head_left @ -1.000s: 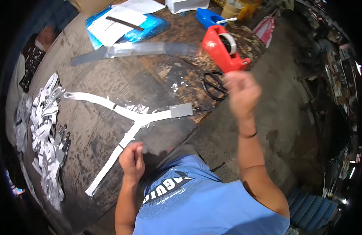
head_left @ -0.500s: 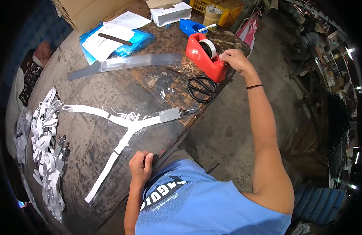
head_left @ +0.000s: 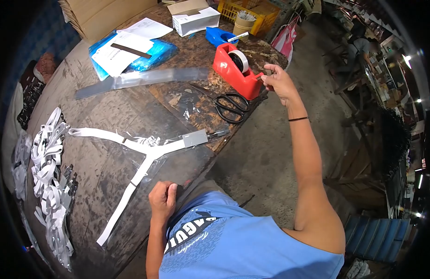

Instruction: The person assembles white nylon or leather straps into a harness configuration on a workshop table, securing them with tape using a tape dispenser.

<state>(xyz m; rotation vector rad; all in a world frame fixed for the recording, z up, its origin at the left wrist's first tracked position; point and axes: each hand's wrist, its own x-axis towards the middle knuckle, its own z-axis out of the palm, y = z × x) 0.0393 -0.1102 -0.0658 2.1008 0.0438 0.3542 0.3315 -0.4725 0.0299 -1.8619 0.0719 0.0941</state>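
My right hand (head_left: 280, 84) is at the front end of a red tape dispenser (head_left: 236, 74), thumb and forefinger apart beside its cutting edge. No strip of tape can be made out between them. A white tape roll (head_left: 239, 61) sits in the dispenser. My left hand (head_left: 162, 200) is closed with the thumb along the curled fingers, by the table edge; anything inside is hidden. Above it, a white Y-shaped strap (head_left: 154, 151) with a grey tag (head_left: 195, 138) lies on clear plastic. Black-handled scissors (head_left: 231, 107) rest near the dispenser.
White straps (head_left: 50, 172) are heaped at the left. A long clear plastic sleeve (head_left: 140, 80) lies across the table (head_left: 103, 186). Papers (head_left: 124, 53) on a blue plastic packet (head_left: 161, 53), a white box (head_left: 195, 22) and a blue tape dispenser (head_left: 218, 36) stand farther back.
My right hand's fingers have come off the end of the red dispenser and spread apart. My left hand stays closed near the table edge. The whole view has shifted slightly.
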